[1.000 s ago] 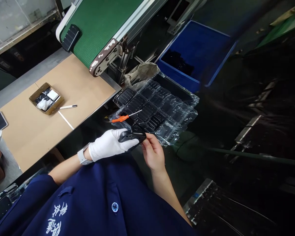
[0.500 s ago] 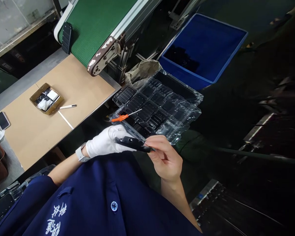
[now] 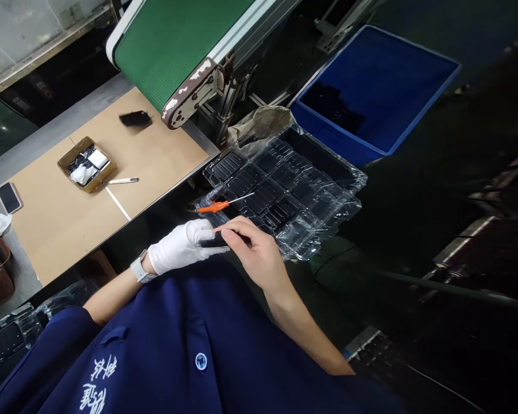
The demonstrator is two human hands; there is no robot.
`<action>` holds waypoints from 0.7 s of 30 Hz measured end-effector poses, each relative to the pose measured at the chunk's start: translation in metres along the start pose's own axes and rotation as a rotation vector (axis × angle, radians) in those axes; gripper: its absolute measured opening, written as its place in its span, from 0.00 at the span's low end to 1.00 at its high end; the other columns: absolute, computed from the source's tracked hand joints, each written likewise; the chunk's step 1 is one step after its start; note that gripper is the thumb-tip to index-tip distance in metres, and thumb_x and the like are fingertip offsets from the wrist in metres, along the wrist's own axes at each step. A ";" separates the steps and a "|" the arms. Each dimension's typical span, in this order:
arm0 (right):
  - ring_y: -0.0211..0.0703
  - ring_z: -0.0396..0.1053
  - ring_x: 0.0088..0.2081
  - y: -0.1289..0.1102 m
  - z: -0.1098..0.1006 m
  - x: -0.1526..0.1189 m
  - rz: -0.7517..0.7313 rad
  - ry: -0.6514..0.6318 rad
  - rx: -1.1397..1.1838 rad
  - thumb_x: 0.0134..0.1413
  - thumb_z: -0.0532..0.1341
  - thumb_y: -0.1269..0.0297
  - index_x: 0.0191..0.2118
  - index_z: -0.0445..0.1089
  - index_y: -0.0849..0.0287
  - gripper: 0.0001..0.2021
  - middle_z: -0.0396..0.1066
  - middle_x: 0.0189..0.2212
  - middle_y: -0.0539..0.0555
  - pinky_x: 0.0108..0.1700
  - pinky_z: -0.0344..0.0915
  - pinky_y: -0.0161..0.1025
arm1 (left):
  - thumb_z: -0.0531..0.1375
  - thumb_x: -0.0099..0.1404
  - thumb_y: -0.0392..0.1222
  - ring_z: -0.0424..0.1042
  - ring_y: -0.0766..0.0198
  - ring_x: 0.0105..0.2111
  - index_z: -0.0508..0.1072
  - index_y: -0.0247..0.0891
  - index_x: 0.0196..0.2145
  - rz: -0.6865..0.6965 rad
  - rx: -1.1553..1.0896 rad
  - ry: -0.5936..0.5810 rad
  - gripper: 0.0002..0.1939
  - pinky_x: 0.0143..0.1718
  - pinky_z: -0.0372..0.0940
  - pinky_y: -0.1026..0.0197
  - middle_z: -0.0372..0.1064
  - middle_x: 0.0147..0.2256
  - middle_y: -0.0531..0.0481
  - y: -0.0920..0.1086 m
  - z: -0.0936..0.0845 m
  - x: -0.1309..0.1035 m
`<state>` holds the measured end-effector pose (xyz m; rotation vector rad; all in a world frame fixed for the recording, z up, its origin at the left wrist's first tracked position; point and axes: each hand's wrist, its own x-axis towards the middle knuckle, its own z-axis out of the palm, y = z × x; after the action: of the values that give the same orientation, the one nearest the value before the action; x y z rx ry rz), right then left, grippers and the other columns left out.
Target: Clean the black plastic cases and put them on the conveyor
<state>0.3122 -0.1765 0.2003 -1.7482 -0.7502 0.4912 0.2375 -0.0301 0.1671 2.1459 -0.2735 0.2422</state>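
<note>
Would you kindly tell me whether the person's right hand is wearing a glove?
No, the right hand shows bare fingers, while the left hand wears a white glove.

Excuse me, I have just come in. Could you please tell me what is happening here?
A person holds a black part in both hands: the left hand wears a white glove, the right hand is bare. The fingers hide much of the part. Just beyond the hands are clear plastic trays with black pieces, and an orange screwdriver lies over their near edge. Another black piece, blurred, is near the end of the green conveyor.
</note>
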 end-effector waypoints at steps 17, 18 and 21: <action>0.38 0.65 0.28 -0.002 0.017 0.014 0.037 0.007 -0.062 0.50 0.64 0.59 0.25 0.69 0.57 0.09 0.67 0.24 0.48 0.33 0.63 0.36 | 0.48 0.68 0.50 0.56 0.69 0.26 0.65 0.35 0.27 -0.094 -0.084 0.075 0.18 0.27 0.56 0.64 0.55 0.25 0.54 -0.006 0.005 -0.014; 0.38 0.64 0.27 0.000 0.018 0.015 0.045 0.031 -0.049 0.52 0.61 0.58 0.23 0.68 0.57 0.11 0.66 0.22 0.48 0.32 0.62 0.35 | 0.50 0.68 0.50 0.56 0.69 0.25 0.66 0.35 0.28 -0.095 -0.052 0.085 0.17 0.27 0.56 0.64 0.55 0.25 0.54 -0.007 0.006 -0.014; 0.39 0.66 0.29 0.009 0.019 0.017 0.113 0.081 0.081 0.61 0.50 0.54 0.22 0.69 0.57 0.21 0.68 0.23 0.50 0.35 0.64 0.37 | 0.54 0.65 0.50 0.55 0.69 0.25 0.69 0.35 0.29 -0.137 -0.035 0.094 0.15 0.29 0.57 0.63 0.57 0.25 0.54 -0.008 0.009 -0.011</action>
<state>0.3140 -0.1532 0.1871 -1.7304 -0.5695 0.5168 0.2298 -0.0321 0.1523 2.1014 -0.0755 0.2563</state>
